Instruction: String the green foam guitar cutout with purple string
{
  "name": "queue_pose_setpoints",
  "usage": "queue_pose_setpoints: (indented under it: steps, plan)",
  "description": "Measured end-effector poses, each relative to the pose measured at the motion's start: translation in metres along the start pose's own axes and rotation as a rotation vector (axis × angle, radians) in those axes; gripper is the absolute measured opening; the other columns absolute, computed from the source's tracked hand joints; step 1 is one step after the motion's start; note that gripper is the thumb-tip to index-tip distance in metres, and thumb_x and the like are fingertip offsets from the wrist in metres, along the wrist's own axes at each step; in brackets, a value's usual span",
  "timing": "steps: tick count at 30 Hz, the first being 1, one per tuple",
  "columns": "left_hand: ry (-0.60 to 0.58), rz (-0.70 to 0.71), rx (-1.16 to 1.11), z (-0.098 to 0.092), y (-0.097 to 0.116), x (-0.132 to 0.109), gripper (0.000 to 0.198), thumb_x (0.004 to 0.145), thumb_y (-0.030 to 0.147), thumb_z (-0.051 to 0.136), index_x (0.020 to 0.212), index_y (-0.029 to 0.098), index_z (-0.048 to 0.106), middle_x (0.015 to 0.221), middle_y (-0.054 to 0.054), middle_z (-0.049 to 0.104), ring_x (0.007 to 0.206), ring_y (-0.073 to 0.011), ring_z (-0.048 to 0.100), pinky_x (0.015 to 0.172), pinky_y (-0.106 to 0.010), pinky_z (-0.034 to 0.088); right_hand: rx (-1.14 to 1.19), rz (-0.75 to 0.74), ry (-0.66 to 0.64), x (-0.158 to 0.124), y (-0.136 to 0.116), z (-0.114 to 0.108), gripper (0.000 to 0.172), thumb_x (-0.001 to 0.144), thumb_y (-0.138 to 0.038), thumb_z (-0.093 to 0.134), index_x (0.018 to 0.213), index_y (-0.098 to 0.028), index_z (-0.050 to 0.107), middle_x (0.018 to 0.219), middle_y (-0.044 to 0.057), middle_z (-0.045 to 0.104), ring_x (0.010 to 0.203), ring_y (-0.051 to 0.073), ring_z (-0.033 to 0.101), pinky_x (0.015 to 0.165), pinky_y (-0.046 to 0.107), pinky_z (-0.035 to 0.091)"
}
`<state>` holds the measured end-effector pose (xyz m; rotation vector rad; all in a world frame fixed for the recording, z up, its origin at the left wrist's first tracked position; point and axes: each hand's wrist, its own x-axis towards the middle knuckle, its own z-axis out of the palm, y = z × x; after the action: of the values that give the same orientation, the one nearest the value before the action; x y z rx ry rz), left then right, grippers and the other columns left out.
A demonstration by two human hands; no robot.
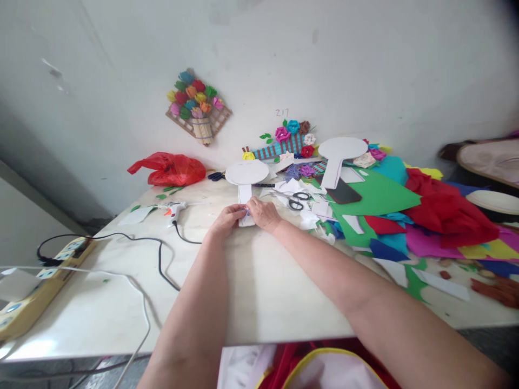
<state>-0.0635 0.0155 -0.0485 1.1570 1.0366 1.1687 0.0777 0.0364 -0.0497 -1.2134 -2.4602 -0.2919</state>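
Note:
A white paddle-shaped cutout (247, 173), with an oval head and a straight stem, lies on the table in front of me. My left hand (230, 219) is over the left side of its stem, fingers bent and pinched together. From the other side my right hand (263, 213) meets it, fingers curled over the stem. Between the fingertips shows a small purplish piece (246, 212), too small to make out clearly. The stem's lower end pokes out below the fingers. Black-handled scissors (296, 202) lie just right of my right hand, among white scraps.
A hot glue gun (175, 208) with a black cord and a power strip (48, 275) are on the left. Behind stands a red plastic bag (174, 170). A second white cutout (343, 148), a dark phone (344, 192) and coloured sheets (377, 189) spread over the right.

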Motion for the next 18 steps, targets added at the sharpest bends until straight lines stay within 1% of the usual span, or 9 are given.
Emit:
queue_pose_setpoints:
  steps: [3,6,9,15,18]
  plan:
    - [0.043,0.031,0.039,0.000,0.000,0.000,0.025,0.054,0.021,0.072,0.073,0.013,0.059,0.052,0.003,0.055,0.043,-0.0069,0.046,0.042,-0.019,0.031,0.001,0.003,0.007,0.000,0.000,0.001,0.033,0.092,-0.022,0.022,0.105,-0.016,0.052,0.105,0.011,0.056,0.082,0.018,0.055,0.057,0.027,0.034]
    - [0.075,0.062,0.055,-0.002,-0.002,0.001,0.024,0.055,0.024,0.073,0.068,0.013,0.057,0.054,0.002,0.056,0.045,-0.0069,0.046,0.043,-0.018,0.032,-0.001,0.007,0.025,0.000,0.000,0.001,0.033,0.091,-0.022,0.022,0.105,-0.016,0.052,0.103,0.010,0.056,0.079,0.018,0.056,0.056,0.027,0.034]
    - [0.069,0.072,0.077,-0.004,-0.004,0.001,0.023,0.057,0.028,0.072,0.067,0.013,0.058,0.053,0.002,0.055,0.044,-0.0064,0.045,0.042,-0.018,0.030,-0.005,0.006,0.032,0.000,-0.001,0.002,0.033,0.091,-0.022,0.022,0.104,-0.017,0.052,0.103,0.010,0.057,0.079,0.018,0.056,0.056,0.027,0.033]
    - [0.031,0.075,0.066,-0.008,-0.004,-0.001,0.022,0.057,0.029,0.073,0.064,0.012,0.061,0.053,0.000,0.056,0.045,-0.0069,0.045,0.042,-0.019,0.030,-0.006,0.018,0.041,0.000,0.000,0.003,0.034,0.092,-0.023,0.021,0.103,-0.017,0.052,0.104,0.010,0.057,0.078,0.017,0.056,0.056,0.026,0.031]
    - [0.044,0.080,0.099,-0.010,-0.003,-0.001,0.022,0.057,0.030,0.073,0.066,0.012,0.063,0.052,0.000,0.056,0.043,-0.0065,0.043,0.041,-0.019,0.028,-0.012,0.017,0.060,0.000,0.000,0.003,0.032,0.092,-0.024,0.022,0.102,-0.018,0.053,0.103,0.008,0.057,0.076,0.016,0.056,0.054,0.027,0.030]
